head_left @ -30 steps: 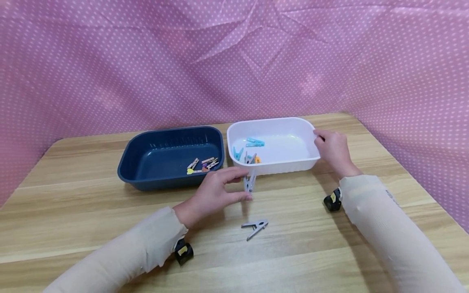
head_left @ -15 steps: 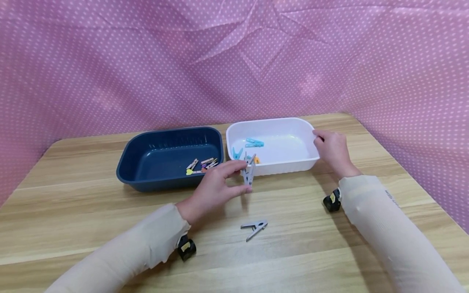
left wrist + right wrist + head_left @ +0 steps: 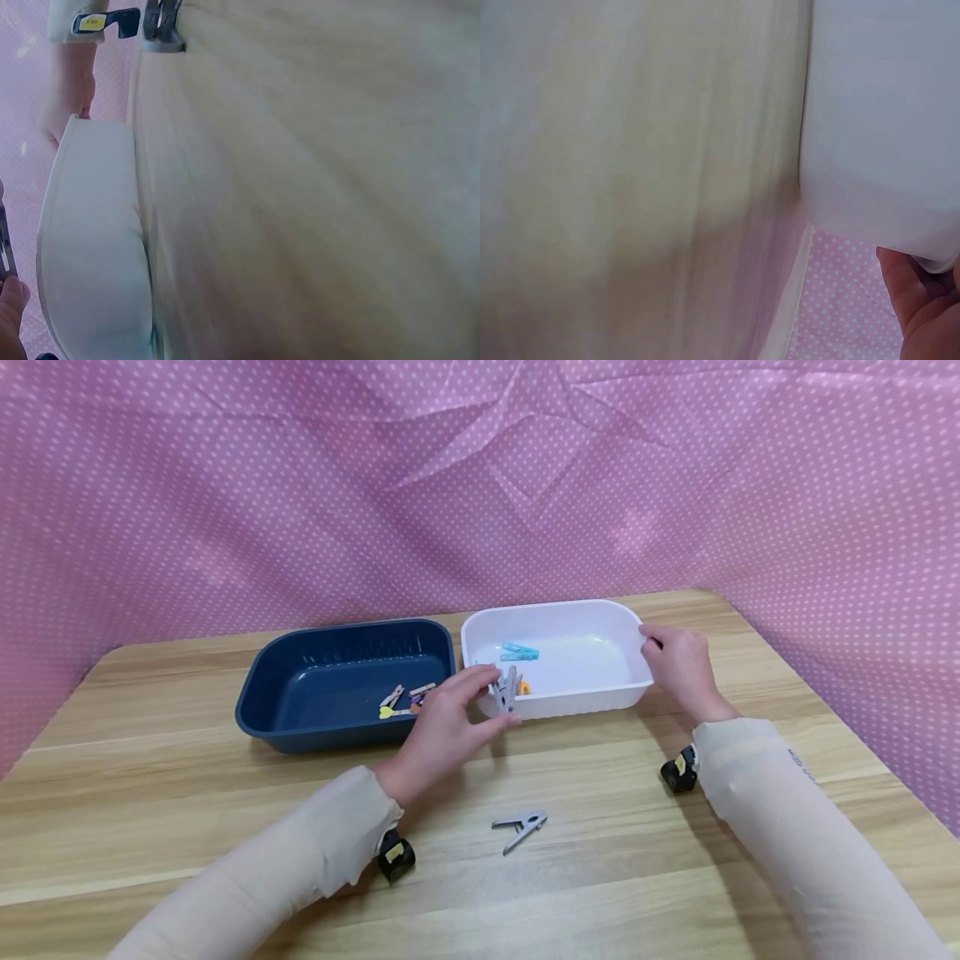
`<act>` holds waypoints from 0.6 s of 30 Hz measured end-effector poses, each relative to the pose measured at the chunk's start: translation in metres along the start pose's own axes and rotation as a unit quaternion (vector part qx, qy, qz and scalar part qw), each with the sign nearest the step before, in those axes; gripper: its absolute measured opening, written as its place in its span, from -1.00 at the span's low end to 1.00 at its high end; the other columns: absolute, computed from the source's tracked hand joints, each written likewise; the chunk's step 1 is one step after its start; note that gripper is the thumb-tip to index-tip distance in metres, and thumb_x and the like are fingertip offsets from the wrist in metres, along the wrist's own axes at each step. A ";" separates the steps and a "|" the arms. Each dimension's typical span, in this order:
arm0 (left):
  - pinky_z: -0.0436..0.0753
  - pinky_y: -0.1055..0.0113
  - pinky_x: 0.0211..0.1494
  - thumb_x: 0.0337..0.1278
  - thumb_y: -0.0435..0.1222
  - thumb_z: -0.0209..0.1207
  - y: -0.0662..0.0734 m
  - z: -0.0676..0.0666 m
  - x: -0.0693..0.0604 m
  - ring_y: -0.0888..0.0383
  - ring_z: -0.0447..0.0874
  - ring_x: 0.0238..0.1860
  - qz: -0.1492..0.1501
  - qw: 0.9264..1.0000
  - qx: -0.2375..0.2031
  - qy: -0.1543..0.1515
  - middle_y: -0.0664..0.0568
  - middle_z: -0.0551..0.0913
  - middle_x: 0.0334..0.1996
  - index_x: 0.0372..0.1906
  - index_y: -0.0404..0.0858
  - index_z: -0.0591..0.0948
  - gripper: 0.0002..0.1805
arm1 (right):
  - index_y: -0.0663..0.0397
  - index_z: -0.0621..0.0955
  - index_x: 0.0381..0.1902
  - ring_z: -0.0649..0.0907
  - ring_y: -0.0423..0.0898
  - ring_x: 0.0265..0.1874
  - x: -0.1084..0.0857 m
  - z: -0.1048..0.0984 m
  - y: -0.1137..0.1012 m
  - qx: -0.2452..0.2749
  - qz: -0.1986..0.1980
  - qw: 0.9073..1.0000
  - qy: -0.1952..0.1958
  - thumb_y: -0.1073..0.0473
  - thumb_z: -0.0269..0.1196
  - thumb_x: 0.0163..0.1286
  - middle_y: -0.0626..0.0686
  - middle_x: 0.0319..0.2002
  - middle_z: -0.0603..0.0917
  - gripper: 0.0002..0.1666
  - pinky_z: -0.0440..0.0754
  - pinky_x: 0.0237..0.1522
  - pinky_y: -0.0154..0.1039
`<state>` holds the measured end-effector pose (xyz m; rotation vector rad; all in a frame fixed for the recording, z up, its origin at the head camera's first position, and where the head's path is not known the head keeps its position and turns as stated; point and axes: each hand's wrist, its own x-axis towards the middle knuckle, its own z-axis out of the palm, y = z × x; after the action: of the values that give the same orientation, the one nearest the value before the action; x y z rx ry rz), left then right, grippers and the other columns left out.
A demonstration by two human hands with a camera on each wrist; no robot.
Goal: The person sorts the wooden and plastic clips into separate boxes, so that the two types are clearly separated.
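My left hand (image 3: 448,714) pinches a grey clothespin (image 3: 508,691) between thumb and fingers, held at the front left rim of the white basin (image 3: 581,702). At the edge of the left wrist view, part of this clothespin (image 3: 6,244) shows above the thumb. My right hand (image 3: 684,670) grips the basin's right rim, and the right wrist view shows its fingers (image 3: 907,289) at that rim. In the basin lie a light blue clothespin (image 3: 519,652) and an orange one (image 3: 524,688), partly hidden. Another grey clothespin (image 3: 521,828) lies on the table.
Left of the white basin stands a dark blue basin (image 3: 300,739). Several small wooden clothespins (image 3: 392,696) lie in it, one with a yellow heart (image 3: 386,712). A pink dotted cloth (image 3: 480,485) hangs behind the wooden table (image 3: 187,827).
My left hand has moved away from me with the grey clothespin, up to the white basin's front rim. My right hand has stayed on the basin, and the table clothespin lies where it was.
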<state>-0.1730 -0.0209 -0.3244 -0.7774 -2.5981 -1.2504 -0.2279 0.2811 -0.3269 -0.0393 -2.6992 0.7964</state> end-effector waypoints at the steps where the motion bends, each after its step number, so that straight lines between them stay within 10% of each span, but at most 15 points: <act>1: 0.48 0.27 0.20 -0.06 -0.18 0.35 0.000 0.000 0.001 0.14 0.50 0.08 -0.001 1.000 0.001 0.002 -0.02 0.44 0.22 0.17 -0.24 0.49 -0.39 | 0.35 0.54 0.06 0.51 0.01 -0.54 0.000 0.000 0.000 -0.001 0.000 1.000 -0.001 0.32 -0.04 0.32 0.36 -0.12 0.63 -0.59 0.37 -0.63 -0.40; 18: 0.57 0.25 0.08 0.00 -0.14 0.30 0.001 0.007 0.021 0.10 0.51 0.07 -0.016 0.999 0.029 0.041 -0.07 0.50 0.16 0.15 -0.30 0.49 -0.41 | 0.33 0.55 0.05 0.50 0.01 -0.54 0.001 0.000 0.004 -0.003 -0.005 1.000 0.001 0.32 -0.04 0.30 0.35 -0.14 0.64 -0.59 0.36 -0.64 -0.40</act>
<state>-0.1899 -0.0070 -0.3213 -0.6619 -2.5792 -1.1838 -0.2288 0.2846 -0.3291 -0.0297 -2.6972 0.7847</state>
